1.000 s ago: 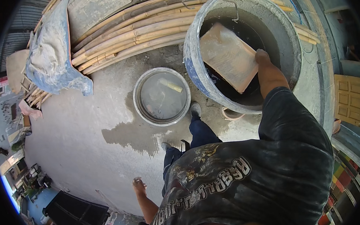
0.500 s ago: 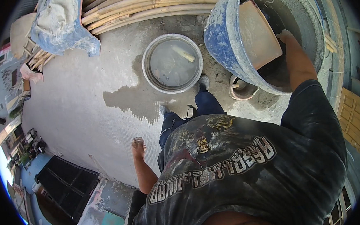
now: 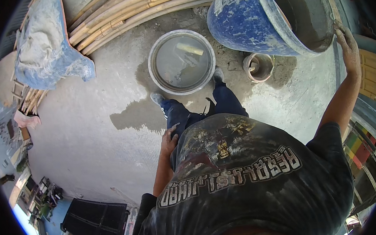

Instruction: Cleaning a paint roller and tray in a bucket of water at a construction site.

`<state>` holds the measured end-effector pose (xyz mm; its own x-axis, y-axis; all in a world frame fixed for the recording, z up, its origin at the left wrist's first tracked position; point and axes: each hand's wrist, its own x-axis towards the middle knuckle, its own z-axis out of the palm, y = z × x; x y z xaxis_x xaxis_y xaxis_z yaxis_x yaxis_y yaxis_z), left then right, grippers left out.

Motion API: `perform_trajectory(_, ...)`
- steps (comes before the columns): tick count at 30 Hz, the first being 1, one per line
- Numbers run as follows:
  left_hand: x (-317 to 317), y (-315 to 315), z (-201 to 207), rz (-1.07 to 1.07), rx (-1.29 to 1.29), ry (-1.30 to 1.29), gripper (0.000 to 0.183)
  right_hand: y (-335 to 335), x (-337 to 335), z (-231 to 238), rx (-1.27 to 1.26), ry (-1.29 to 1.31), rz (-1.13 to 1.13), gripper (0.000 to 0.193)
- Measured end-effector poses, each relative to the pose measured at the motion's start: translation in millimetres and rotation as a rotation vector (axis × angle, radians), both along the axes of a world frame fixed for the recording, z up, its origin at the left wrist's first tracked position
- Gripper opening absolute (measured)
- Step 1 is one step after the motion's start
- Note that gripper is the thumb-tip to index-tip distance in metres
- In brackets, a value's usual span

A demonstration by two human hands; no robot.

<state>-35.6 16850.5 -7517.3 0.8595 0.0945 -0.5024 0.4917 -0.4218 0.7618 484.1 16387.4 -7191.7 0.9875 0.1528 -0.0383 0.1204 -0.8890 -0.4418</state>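
Note:
My right hand (image 3: 348,47) is at the right rim of a large blue drum (image 3: 245,25), its fingertips on the cement-crusted edge and seemingly hooked over it. Inside the drum are grey walls and a dark interior; only a thin edge of the beige flat-sided container in it shows past the near rim. My left hand (image 3: 169,142) lies on my left thigh with the fingers stretched out, and I see nothing in it. Between my feet and the bamboo stands a round basin (image 3: 183,92) of cloudy water, with a pale stick-like piece (image 3: 189,49) in it.
A small bucket (image 3: 261,77) with a handled thing inside stands beside the drum. Bamboo poles (image 3: 143,14) lie along the far side. A blue-and-white tarp (image 3: 41,44) hangs at the far left. Wet patches mark the concrete floor (image 3: 80,124).
My right hand has moved from the beige container inside the drum to the drum's right rim. My left hand has come in from the side onto my thigh. The view has shifted.

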Motion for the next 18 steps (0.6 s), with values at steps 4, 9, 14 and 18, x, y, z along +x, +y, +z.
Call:
perform_trajectory(4,-47.9,107.6,-74.4,-0.125,-0.048,-0.071,0.026,101.1,-147.6,-47.1,0.268,0.188,-0.197,0.044)
perform_trajectory(9,-33.0,195.1,-38.6,0.013,0.032,0.282,0.009,206.6,-271.7,-221.8,0.251,0.699,-0.406,0.04)
perform_trajectory(14,-63.9,246.6,-25.9,0.011,-0.145,0.402,0.01,272.3,-294.0,-450.5,0.191,0.884,-0.167,0.051)
perform_trajectory(18,-30.2,248.2,-105.5,-0.158,-0.227,0.557,0.013,312.1,-257.9,-644.2,-0.007,0.999,-0.074,0.064)
